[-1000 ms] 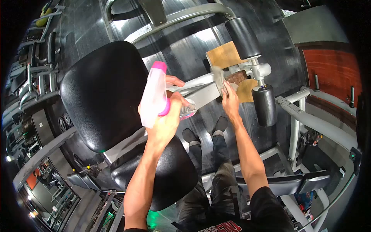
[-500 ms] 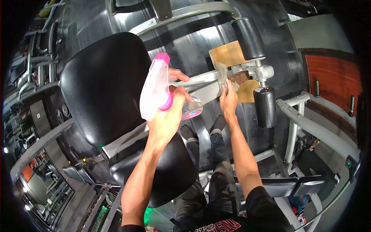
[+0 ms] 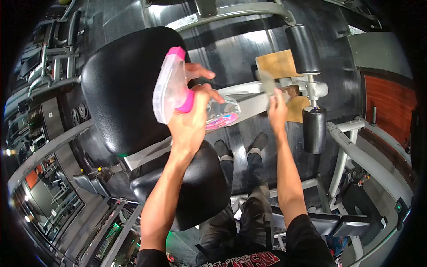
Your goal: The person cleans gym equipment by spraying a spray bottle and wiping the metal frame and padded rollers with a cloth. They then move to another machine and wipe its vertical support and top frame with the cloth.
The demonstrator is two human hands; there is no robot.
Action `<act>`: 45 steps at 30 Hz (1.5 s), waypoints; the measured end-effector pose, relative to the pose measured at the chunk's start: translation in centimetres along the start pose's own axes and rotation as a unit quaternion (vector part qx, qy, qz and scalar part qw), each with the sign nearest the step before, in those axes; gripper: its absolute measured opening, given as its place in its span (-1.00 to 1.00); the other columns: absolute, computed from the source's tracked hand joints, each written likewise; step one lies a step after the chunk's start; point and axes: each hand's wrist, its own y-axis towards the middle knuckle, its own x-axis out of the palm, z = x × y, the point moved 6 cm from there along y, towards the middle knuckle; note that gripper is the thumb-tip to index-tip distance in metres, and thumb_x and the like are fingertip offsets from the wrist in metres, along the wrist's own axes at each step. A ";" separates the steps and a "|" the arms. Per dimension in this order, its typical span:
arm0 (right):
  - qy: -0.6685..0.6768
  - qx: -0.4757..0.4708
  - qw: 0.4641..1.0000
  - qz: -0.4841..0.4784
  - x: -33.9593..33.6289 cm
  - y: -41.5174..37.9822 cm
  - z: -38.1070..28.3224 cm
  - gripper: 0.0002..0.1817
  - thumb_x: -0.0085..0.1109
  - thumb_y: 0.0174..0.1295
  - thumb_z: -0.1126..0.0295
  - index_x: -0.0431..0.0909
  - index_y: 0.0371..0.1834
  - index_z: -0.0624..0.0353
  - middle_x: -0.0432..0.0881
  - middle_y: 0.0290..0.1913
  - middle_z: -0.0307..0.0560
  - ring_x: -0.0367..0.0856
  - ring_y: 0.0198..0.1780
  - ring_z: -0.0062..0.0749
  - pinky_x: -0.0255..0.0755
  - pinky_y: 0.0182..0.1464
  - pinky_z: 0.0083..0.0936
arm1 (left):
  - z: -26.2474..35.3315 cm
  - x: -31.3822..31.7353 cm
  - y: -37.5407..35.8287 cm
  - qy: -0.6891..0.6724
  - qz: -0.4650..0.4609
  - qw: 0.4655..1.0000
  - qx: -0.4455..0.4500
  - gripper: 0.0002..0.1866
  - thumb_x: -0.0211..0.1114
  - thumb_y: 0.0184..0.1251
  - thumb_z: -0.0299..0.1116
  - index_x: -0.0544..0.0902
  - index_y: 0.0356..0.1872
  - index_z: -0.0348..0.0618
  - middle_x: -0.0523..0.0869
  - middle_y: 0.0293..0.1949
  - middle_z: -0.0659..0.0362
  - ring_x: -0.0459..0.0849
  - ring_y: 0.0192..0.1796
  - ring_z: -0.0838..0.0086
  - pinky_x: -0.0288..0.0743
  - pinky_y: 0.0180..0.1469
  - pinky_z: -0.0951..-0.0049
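In my left hand is a clear spray bottle with a pink-and-white trigger head, tilted on its side. My fingers wrap its neck, and clear liquid and a colourful label show in its body. My right hand grips a pale grey cloth, smeared by motion, over the light metal beam of a gym machine. Beyond that hand are two black foam rollers on a metal axle and tan footplate pieces. A black padded backrest lies left of the bottle.
A black seat pad is below my left forearm. Grey frame tubes stand at the right, with more black pads near my right elbow. Other gym equipment lines the left. My feet are on the dark floor.
The view has shifted, so the machine appears farther right. My right hand and the cloth have moved slightly relative to the beam. The spray bottle stays in my left hand.
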 end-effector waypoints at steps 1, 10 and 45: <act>0.042 0.136 0.990 -0.009 0.4 0.0 2.0 -0.64 -0.01 0.49 0.34 0.54 0.24 0.26 0.57 0.26 0.22 0.47 0.35 0.14 0.32 0.38 -0.17 | 0.1 -0.1 0.1 0.001 -0.001 1.000 0.002 -0.60 0.10 0.32 -0.62 0.38 0.19 -0.31 0.63 -0.08 -0.03 0.70 -0.41 0.30 0.64 -0.13 0.24; 0.024 -0.198 0.958 -0.208 2.7 -7.9 -12.7 -0.47 0.18 -0.08 0.68 0.66 0.06 0.11 0.59 0.27 0.02 0.44 0.41 -0.08 0.33 0.45 -0.20 | 0.4 -0.1 0.4 -0.022 0.011 0.999 0.027 -0.62 0.10 0.34 -0.63 0.36 0.17 -0.37 0.62 -0.09 -0.04 0.70 -0.44 0.28 0.64 -0.20 0.27; 0.044 -0.075 0.984 -0.156 1.8 -6.8 -12.1 -0.50 0.18 0.19 0.62 0.59 0.23 0.02 0.49 0.40 -0.08 0.31 0.50 -0.04 0.24 0.50 -0.20 | 3.9 -1.7 0.7 -0.104 -0.148 0.982 0.053 -0.71 0.13 0.41 -0.62 0.47 0.13 -0.28 0.64 -0.11 -0.06 0.68 -0.41 0.41 0.60 -0.16 0.34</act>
